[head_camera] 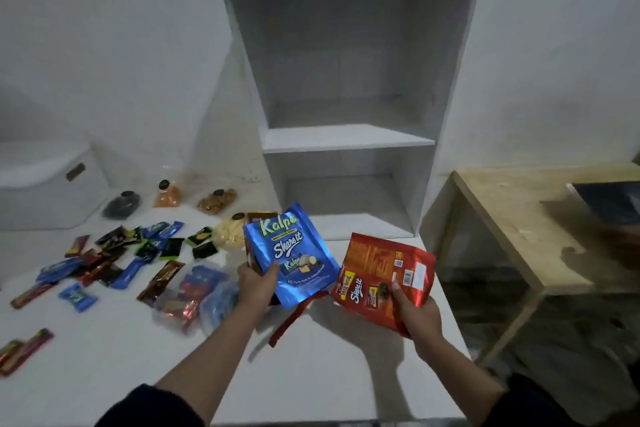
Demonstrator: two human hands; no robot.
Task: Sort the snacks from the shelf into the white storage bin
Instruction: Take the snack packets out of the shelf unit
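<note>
White walls back a white table [311, 374], with our shelf [346, 139] at upper centre standing bare on both levels. We judge the emptying done and the binning barely begun: the bin [45, 191] sits lidded at far left, and loose snacks [114, 260] lie scattered across the left half. Our left hand [258, 284] clamps a glossy blue foil pouch [294, 253], with a brown pack behind it; our right hand [417, 314] grips a crinkled red pouch [381, 277], both flat and shiny.
</note>
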